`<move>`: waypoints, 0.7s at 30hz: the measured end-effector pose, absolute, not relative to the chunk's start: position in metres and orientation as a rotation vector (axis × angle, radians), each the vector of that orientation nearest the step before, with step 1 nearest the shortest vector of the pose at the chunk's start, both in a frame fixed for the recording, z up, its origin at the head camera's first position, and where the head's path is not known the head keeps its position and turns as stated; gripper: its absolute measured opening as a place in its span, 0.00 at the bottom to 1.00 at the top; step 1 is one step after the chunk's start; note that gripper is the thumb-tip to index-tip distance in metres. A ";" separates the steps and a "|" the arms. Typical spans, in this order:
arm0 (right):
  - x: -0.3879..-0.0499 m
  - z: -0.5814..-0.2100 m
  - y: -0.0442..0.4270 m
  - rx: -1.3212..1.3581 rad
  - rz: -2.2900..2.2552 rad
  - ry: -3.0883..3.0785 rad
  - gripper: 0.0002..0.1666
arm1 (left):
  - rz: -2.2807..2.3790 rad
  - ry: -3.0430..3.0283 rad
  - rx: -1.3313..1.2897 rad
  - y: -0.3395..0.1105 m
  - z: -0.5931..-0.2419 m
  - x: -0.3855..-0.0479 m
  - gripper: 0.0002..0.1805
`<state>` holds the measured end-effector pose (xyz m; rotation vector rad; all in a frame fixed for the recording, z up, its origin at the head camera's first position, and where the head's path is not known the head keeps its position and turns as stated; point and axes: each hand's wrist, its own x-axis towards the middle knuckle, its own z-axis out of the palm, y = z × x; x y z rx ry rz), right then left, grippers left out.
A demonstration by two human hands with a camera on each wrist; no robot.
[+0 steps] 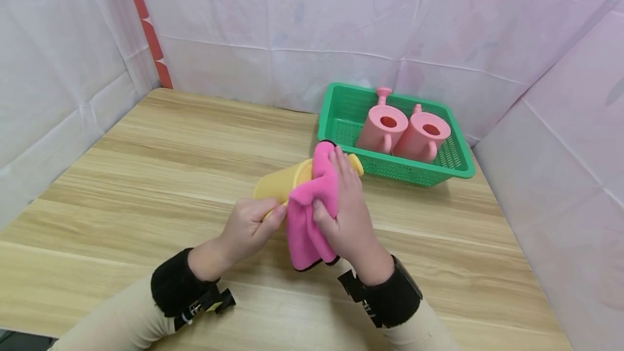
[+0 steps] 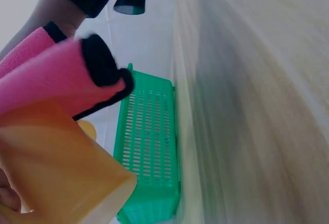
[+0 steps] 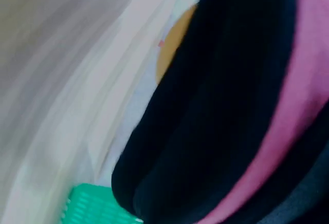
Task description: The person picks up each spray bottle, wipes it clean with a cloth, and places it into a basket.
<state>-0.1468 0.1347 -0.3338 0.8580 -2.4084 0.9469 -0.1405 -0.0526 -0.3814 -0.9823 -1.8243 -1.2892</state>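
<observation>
A yellow watering can [image 1: 279, 182] lies tilted above the table, its spout end [image 1: 356, 164] showing past the cloth. By its handle my left hand [image 1: 249, 227] grips it, thumb on top. My right hand [image 1: 350, 215] holds a pink cloth [image 1: 312, 221] with dark edging against the can's top, fingers extended over it and thumb pressing a fold. The cloth hides much of the can's top. In the left wrist view the can's body [image 2: 67, 167] stands close, below the cloth [image 2: 46, 75]. Dark edging and pink cloth [image 3: 293, 116] fill much of the right wrist view.
Beyond the hands, at the back right of the wooden table [image 1: 195, 145], stands a green perforated basket [image 1: 397, 169]. Two pink watering cans [image 1: 377, 133] sit upright side by side in its right part. Pale fabric walls [image 1: 292, 26] border the table's back and sides.
</observation>
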 end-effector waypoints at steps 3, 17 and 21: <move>-0.146 -0.336 0.137 0.792 1.065 -2.454 0.46 | -1.231 -1.816 -0.978 -0.053 -0.380 -0.140 0.24; -0.142 -0.339 0.136 0.999 0.722 -2.420 0.67 | -1.215 -1.815 -1.004 -0.056 -0.381 -0.139 0.25; -0.140 -0.339 0.134 1.073 0.594 -2.334 0.63 | -1.250 -1.820 -1.015 -0.056 -0.381 -0.139 0.24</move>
